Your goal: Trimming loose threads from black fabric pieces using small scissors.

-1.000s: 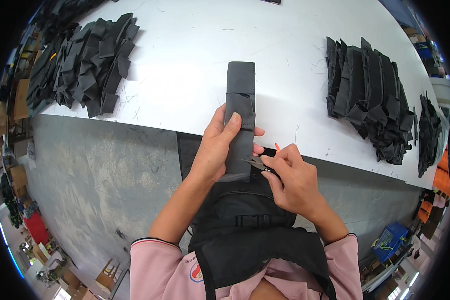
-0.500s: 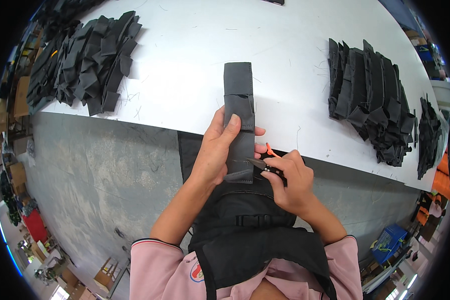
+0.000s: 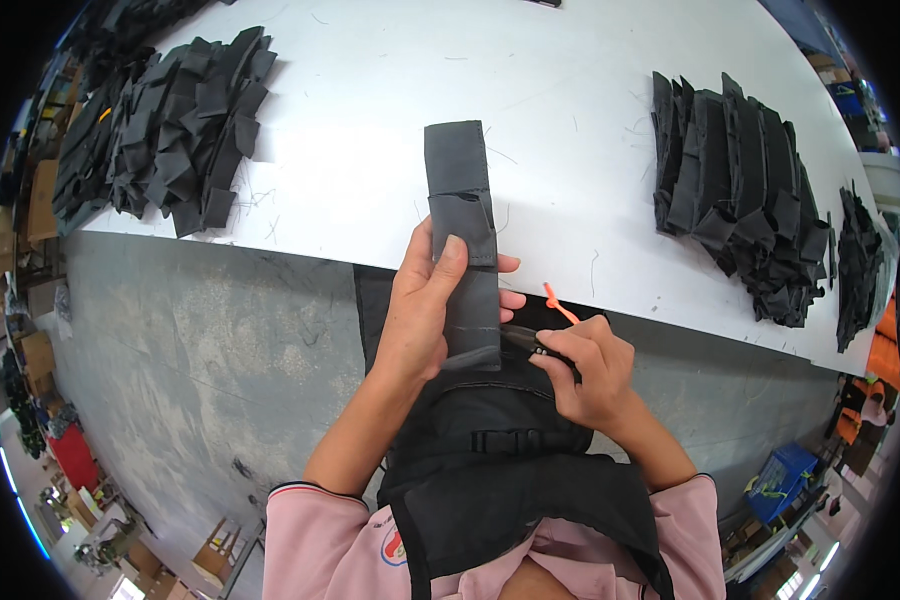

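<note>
The fabric strip (image 3: 458,155) is plain charcoal grey, with a thin pale line across its near part. The snips (image 3: 522,337) look dark, their cord (image 3: 562,307) bright orange. The worktop (image 3: 570,130) is white; the left pile (image 3: 185,120) and right pile (image 3: 715,160) run charcoal to black. The apron (image 3: 530,505) is black, the shirt (image 3: 315,535) pink with dark-edged sleeves. The floor (image 3: 230,340) is mottled grey, the crate (image 3: 780,485) at near right blue.

Thread snips (image 3: 523,339), heaps of black fabric pieces (image 3: 185,130) and a wide white worktable (image 3: 360,120) mark a sewing workshop.
</note>
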`<action>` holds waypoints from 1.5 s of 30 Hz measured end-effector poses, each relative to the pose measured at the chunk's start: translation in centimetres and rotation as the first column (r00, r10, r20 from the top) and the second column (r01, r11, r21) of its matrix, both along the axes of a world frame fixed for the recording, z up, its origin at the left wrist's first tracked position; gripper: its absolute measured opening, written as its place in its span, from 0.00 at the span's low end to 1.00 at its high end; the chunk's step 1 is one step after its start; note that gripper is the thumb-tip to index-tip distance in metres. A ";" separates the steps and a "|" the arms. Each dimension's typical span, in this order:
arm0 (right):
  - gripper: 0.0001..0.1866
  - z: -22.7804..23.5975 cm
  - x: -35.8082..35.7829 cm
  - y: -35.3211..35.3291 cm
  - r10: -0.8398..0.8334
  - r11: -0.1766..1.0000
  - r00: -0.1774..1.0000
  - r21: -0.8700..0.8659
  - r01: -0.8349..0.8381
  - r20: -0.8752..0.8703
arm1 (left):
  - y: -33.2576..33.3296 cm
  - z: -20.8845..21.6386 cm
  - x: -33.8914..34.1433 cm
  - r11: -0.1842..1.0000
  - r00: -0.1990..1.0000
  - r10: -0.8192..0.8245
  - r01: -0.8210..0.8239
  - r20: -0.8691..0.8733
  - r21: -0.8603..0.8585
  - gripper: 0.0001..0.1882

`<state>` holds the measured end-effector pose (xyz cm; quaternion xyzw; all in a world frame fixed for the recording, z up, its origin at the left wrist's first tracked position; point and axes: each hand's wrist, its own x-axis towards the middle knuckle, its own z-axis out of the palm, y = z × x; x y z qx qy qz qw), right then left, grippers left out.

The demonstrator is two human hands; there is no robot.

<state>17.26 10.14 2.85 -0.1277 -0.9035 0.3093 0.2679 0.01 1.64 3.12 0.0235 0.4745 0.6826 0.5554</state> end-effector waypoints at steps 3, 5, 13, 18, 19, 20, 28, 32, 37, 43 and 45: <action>0.19 0.3 0.1 0.0 0.046 0.999 0.999 0.002 -0.046 0.020 | 0.1 0.3 0.1 1.000 1.000 -0.001 0.001 -0.011 -0.008 0.22; 0.19 0.3 -0.1 0.0 0.062 0.998 0.998 0.010 -0.062 0.030 | 0.0 0.4 0.2 1.000 1.000 0.000 -0.001 -0.017 -0.008 0.23; 0.17 -0.3 -0.3 -0.5 0.080 0.996 0.997 0.047 -0.079 -0.024 | -0.3 0.3 0.2 0.999 0.999 0.017 -0.016 -0.034 0.030 0.24; 0.17 -0.4 0.3 -0.9 0.065 0.990 0.998 0.124 -0.062 -0.021 | -0.5 0.4 0.4 1.000 0.999 0.014 -0.012 -0.047 0.026 0.24; 0.17 -0.5 0.3 -1.0 0.056 0.991 0.998 0.124 -0.053 -0.020 | -0.5 0.4 0.4 0.999 0.999 0.015 -0.014 -0.051 0.034 0.24; 0.17 -0.6 0.3 -1.0 0.056 0.991 0.998 0.123 -0.053 -0.020 | -0.5 0.4 0.4 0.999 0.999 0.015 -0.013 -0.051 0.033 0.24; 0.16 -0.5 0.0 -0.9 0.058 0.993 0.998 0.104 -0.055 -0.027 | -0.5 0.8 0.5 0.999 0.999 -0.012 0.014 -0.039 0.035 0.25; 0.16 -0.5 0.2 -0.6 0.087 0.985 0.996 0.149 -0.089 0.016 | -0.4 0.7 0.4 0.999 0.999 -0.015 0.017 -0.032 0.044 0.24; 0.17 -0.1 0.4 -0.3 0.001 0.996 1.000 -0.095 -0.003 -0.020 | -0.3 0.6 0.4 0.999 0.999 -0.032 0.032 0.010 0.024 0.24; 0.17 0.1 -0.4 -0.5 0.078 0.996 0.996 -0.045 -0.077 0.031 | -0.2 0.7 0.7 1.000 0.999 -0.019 0.019 -0.048 0.004 0.19; 0.17 -0.2 -0.5 -0.5 0.062 0.998 0.998 -0.033 -0.061 0.010 | -0.2 0.7 0.7 1.000 0.999 -0.029 0.029 -0.032 0.000 0.20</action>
